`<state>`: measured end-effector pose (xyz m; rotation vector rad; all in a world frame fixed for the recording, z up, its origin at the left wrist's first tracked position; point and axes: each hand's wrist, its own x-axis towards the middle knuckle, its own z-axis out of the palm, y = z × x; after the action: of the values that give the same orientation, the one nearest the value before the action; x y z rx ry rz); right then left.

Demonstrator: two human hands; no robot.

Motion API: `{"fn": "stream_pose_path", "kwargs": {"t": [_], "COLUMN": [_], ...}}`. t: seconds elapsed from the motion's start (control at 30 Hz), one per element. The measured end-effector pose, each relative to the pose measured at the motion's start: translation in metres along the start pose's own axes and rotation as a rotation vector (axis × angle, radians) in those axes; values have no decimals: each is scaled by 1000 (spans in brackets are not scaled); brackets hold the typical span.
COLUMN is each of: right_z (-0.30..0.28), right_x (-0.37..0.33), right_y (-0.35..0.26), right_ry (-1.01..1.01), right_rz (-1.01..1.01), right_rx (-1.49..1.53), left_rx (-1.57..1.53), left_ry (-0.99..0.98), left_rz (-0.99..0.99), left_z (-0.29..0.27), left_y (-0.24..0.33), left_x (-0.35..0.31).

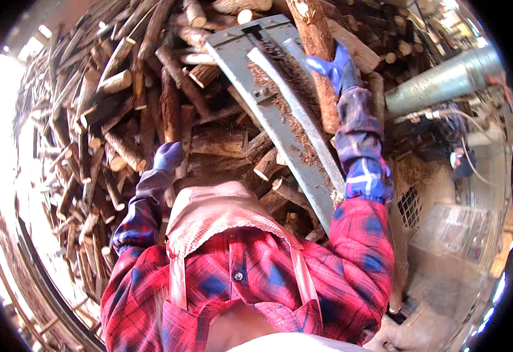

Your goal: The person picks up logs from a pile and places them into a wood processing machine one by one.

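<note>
My right hand (340, 69), in a purple-blue glove, lies against a long bark-covered log (318, 61). Its thumb stretches across the bark, apart from the fingers. That log lies lengthwise at the right side of a grey metal chute (236, 53) with raised rails and scattered bark crumbs. To the left, my left hand (168, 156), gloved too, is closed at the near end of a brown log (169, 108) in the pile. Its fingertips are partly hidden. Patterned sleeve covers reach over both forearms.
A large heap of cut logs (115, 82) fills the left and far side. At the right, a thick greenish metal cylinder (444, 82) points toward the chute, with a pale hose (471, 155) beside it. A metal mesh grate (409, 205) stands near my right elbow.
</note>
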<state>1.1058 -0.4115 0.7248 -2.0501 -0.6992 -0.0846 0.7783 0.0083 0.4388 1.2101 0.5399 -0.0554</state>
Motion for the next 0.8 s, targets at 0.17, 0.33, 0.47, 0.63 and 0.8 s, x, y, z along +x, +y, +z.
{"fn": "stream_pose_path", "kwargs": {"t": [0.17,0.33,0.47,0.63,0.8], "right_z": [26,32,57,206,239], "right_x": [-69,-71,-69,2,10], "right_y": [95,58,54,-4,28], "right_ry": [-135,-287,-34,-170,-217], "right_rz": [306,349,23,-267,-317], "right_rx": [-625,-561,-778,-642,-777], "left_rx": [784,956,735,436,-28], "left_ry": [203,276,293,251,42], "left_rz": [-218,-456,-489,-499,-315], "left_z": [-142,-211,-207,-200,-161], "left_y": [-108,-172,-150,-83,1], "left_x": [-97,-152,-69,85,292]}}
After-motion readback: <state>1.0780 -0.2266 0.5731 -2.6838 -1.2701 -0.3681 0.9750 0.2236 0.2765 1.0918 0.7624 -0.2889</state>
